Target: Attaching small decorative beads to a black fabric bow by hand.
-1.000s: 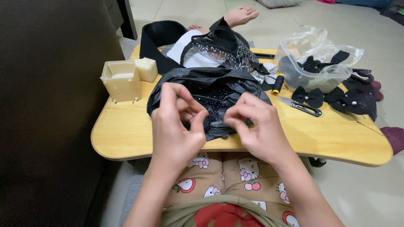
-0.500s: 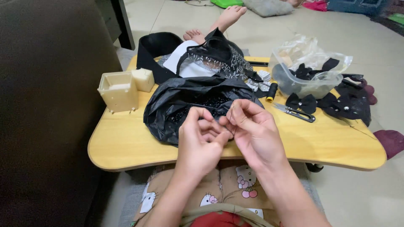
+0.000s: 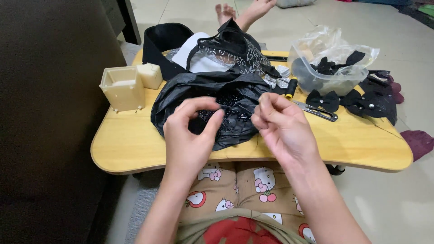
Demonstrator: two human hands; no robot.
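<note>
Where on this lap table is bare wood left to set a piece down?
Bare wood on the table: the front-left corner, below the cream box and left of the black bag; also the front-right strip below the snips and black bows. The back is crowded.

Whatever is pinched by the right hand (image 3: 282, 129) above the black plastic bag (image 3: 217, 101) is too small to be identified.

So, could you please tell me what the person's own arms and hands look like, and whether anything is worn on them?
Both arms are bare from the wrist as far up as the view shows: no sleeves. The left hand and the right hand wear no gloves, and no rings, watch or bracelets can be seen. The fingernails look short and unpainted.
</note>
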